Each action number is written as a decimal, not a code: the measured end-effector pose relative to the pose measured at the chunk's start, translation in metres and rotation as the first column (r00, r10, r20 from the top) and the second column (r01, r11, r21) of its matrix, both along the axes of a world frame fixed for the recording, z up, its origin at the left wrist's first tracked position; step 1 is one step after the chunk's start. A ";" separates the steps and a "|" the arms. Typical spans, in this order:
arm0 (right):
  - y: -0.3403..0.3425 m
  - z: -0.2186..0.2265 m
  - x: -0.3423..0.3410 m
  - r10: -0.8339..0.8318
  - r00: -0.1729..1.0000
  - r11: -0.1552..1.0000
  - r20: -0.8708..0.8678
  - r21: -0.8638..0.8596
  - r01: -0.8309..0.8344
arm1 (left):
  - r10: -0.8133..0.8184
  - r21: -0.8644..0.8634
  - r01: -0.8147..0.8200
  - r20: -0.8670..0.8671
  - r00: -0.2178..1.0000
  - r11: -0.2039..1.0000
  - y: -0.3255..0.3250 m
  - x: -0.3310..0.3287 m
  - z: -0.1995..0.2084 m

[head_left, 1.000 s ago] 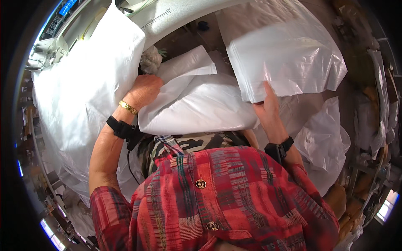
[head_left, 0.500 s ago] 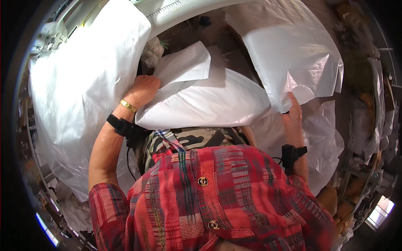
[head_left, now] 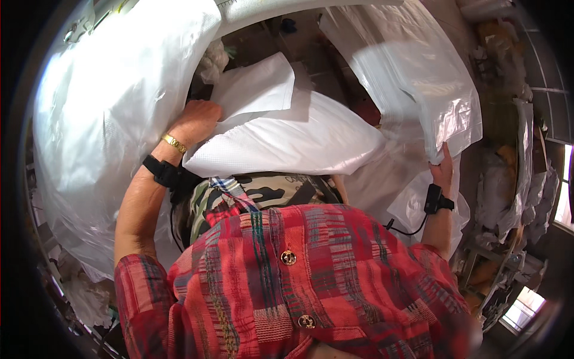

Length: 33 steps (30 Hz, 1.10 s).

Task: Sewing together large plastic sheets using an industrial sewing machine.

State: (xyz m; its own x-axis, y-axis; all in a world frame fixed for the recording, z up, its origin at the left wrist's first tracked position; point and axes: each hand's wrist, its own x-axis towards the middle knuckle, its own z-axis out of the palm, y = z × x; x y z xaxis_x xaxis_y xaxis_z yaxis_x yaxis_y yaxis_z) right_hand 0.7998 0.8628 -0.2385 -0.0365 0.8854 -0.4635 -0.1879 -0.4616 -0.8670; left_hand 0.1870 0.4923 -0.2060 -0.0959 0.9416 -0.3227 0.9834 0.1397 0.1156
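A white woven-textured sheet [head_left: 287, 140] lies folded across my lap, with a smooth white flap [head_left: 257, 87] standing up behind it. My left hand [head_left: 200, 122] is closed at the left end of this sheet; what its fingers hold, if anything, is hidden. Over on the right, my right hand [head_left: 442, 170] grips the lower near corner of a stack of glossy white plastic sheets [head_left: 412, 78], which hangs down from the far side. Its thumb is mostly hidden.
A large mass of white plastic sheeting [head_left: 119, 119] hangs on my left, against my forearm. Across the far side curves a pale table edge [head_left: 275, 13]. Below it, a crumpled whitish bundle [head_left: 212, 63] sits near my left hand. More thin plastic [head_left: 388, 173] drapes at my right.
My right hand has moved right and slightly down with the corner of the stacked plastic sheets, opening a wider gap from the lap sheet. My left hand stays at its place beside that sheet.
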 end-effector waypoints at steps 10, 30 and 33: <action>-0.040 0.000 -0.019 0.002 0.997 0.999 0.079 0.032 -0.005 | 0.073 -0.112 -0.068 0.033 0.997 0.991 0.004 0.000 0.000; -0.057 -0.031 -0.038 0.107 0.992 0.989 0.063 0.094 -0.112 | -0.003 0.002 0.003 0.007 1.000 1.000 0.001 -0.003 -0.016; -0.068 -0.039 -0.030 0.163 0.473 0.804 0.866 0.162 -0.573 | 0.007 -0.026 -0.007 0.008 1.000 1.000 0.003 -0.006 -0.018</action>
